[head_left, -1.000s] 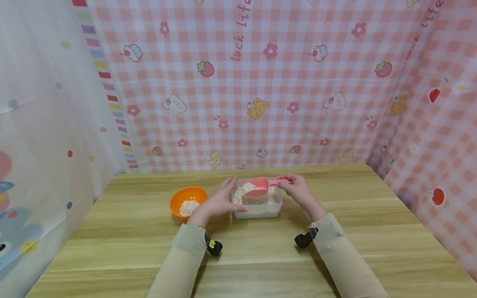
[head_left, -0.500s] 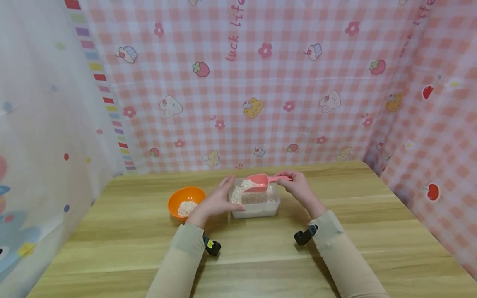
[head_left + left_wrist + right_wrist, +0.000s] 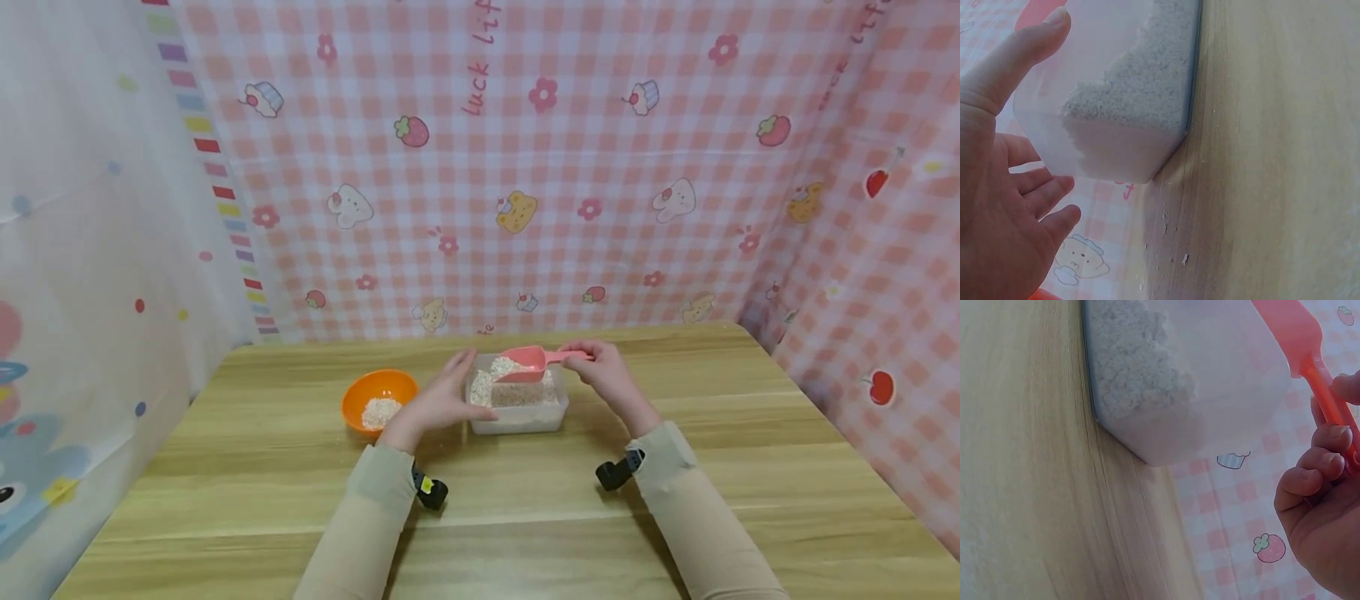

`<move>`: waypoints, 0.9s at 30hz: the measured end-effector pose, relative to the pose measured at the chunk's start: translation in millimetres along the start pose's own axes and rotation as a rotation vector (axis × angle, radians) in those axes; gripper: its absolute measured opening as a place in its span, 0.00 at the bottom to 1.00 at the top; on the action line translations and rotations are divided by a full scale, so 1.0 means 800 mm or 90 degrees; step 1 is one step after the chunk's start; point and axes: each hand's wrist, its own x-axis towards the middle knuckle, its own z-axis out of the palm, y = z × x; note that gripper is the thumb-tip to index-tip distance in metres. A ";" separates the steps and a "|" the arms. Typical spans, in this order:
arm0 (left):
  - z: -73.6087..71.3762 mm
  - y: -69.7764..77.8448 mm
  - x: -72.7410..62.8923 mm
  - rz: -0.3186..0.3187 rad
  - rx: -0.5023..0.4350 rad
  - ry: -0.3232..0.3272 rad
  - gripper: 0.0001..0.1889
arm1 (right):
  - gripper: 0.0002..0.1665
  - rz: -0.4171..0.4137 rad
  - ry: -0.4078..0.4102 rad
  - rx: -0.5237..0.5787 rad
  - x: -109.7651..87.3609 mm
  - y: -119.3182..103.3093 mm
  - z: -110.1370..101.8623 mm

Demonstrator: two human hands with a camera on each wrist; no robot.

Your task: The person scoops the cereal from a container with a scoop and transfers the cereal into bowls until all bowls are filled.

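A clear plastic container of pale grainy flakes stands on the table. My left hand holds its left end, thumb along the near wall and index finger at the back corner. In the left wrist view the other fingers sit loosely bent by the end wall. My right hand grips a pink scoop by its handle, fingers curled round it. The scoop lies level over the container, its mouth to the left with a heap of flakes in it.
An orange bowl with some flakes stands left of the container, partly behind my left wrist. A few crumbs lie on the wooden table. A pink checked cloth hangs behind the table.
The scoop has risen slightly and tilted more level above the container, carrying flakes. My left hand stays at the container's end. The head view has shifted a little.
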 end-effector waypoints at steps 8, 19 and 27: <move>0.001 0.005 -0.003 -0.001 -0.003 -0.008 0.61 | 0.15 -0.005 0.000 -0.003 -0.004 0.003 -0.002; -0.007 0.012 -0.001 0.011 0.014 -0.015 0.63 | 0.16 0.007 -0.009 -0.010 -0.012 -0.028 -0.005; -0.033 0.024 0.003 0.071 0.025 0.008 0.60 | 0.19 -0.007 0.006 0.001 0.007 -0.013 -0.018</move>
